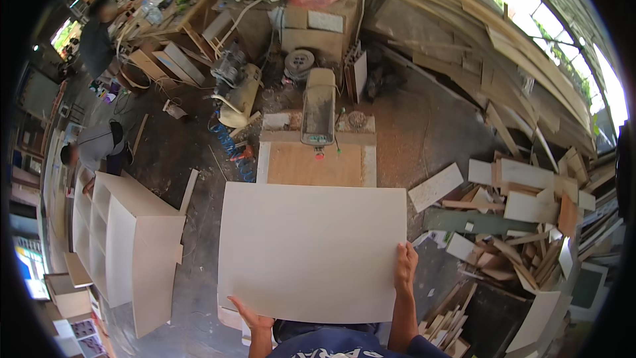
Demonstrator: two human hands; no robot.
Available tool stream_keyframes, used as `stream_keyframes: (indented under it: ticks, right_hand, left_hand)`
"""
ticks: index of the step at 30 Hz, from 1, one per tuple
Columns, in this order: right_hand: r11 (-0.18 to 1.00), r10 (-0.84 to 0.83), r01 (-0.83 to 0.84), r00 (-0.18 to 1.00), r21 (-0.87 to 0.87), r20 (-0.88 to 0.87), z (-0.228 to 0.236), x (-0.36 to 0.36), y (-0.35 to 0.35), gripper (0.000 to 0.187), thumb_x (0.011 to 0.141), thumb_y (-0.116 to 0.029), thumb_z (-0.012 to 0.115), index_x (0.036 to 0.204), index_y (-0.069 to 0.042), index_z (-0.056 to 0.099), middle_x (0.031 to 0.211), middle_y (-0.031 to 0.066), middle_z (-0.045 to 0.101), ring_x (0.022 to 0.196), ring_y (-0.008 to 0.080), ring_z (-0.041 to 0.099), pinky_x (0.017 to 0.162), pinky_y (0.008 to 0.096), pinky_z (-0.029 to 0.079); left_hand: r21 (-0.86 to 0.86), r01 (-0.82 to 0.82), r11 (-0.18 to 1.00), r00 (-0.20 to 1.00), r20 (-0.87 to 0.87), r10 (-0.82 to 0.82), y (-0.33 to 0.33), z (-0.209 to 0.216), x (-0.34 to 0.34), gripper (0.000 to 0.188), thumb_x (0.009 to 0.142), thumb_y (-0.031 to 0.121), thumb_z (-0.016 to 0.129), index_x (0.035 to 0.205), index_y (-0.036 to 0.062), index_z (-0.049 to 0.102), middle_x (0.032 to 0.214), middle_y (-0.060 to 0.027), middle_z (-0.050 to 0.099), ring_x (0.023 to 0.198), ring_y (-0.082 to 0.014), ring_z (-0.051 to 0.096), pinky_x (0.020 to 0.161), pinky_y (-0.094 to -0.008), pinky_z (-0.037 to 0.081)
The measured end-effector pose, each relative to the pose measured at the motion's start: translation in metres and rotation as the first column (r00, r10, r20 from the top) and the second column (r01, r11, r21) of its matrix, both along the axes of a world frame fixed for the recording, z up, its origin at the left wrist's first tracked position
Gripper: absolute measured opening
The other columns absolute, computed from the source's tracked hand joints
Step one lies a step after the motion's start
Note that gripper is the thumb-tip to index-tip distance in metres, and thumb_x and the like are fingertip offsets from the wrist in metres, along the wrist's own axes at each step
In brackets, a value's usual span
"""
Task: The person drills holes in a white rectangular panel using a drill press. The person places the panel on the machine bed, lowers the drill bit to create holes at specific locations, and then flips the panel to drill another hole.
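A large flat white board point(311, 252) lies level in front of my body. My right hand point(406, 265) grips its right edge, with the fingers partly out of sight below it. At the near left corner, my left hand point(252, 317) holds the near edge; some of its fingers are hidden under the board. Just beyond the board's far edge is a low worktable with a tan wooden top point(315, 162). A long dusty machine housing point(319, 106) reaches over that table. The board covers the table's near part.
Wood offcuts point(523, 205) are heaped at the right, with long planks point(483, 46) behind. At left stands a pale cabinet point(142, 232), where a person in grey point(99, 142) bends over. Another person point(98, 40) stands farther back. A compressor point(240, 93) and blue coiled hose point(232, 152) lie ahead left.
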State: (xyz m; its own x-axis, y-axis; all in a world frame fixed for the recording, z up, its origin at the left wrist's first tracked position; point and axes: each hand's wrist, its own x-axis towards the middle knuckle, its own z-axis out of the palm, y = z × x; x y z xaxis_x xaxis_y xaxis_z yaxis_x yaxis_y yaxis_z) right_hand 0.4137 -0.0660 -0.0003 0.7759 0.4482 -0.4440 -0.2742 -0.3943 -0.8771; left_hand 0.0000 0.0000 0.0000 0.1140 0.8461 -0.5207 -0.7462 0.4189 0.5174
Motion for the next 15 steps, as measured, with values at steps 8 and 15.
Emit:
stream_keyframes:
  ticks: [8, 15]
  right_hand:
    - [0.879, 0.207, -0.146, 0.974, -0.455, 0.089, -0.151, -0.003, 0.044, 0.037, 0.103, -0.033, 0.056, 0.114, 0.000, 0.068, 0.104, 0.0272, 0.072, 0.102, 0.0468, 0.067, 0.088, 0.0491, 0.051]
    - [0.822, 0.287, -0.245, 0.958, -0.514, 0.001, -0.269, -0.017, 0.137, 0.040, 0.101, -0.036, 0.054, 0.111, 0.000, 0.067, 0.107, 0.0288, 0.071, 0.107, 0.0513, 0.064, 0.092, 0.0548, 0.050]
  left_hand:
    - [-0.238, -0.211, 0.948, 0.961, -0.229, 0.156, 0.026, -0.107, 0.013, 0.074, 0.103, 0.065, 0.044, 0.153, 0.0105, 0.045, 0.150, -0.0059, 0.053, 0.134, -0.0290, 0.052, 0.112, -0.0448, 0.043]
    - [-0.132, -0.371, 0.919, 0.889, -0.336, 0.311, 0.099, -0.240, -0.008, 0.070, 0.105, 0.059, 0.046, 0.153, 0.0086, 0.045, 0.155, -0.0083, 0.050, 0.141, -0.0316, 0.048, 0.117, -0.0496, 0.040]
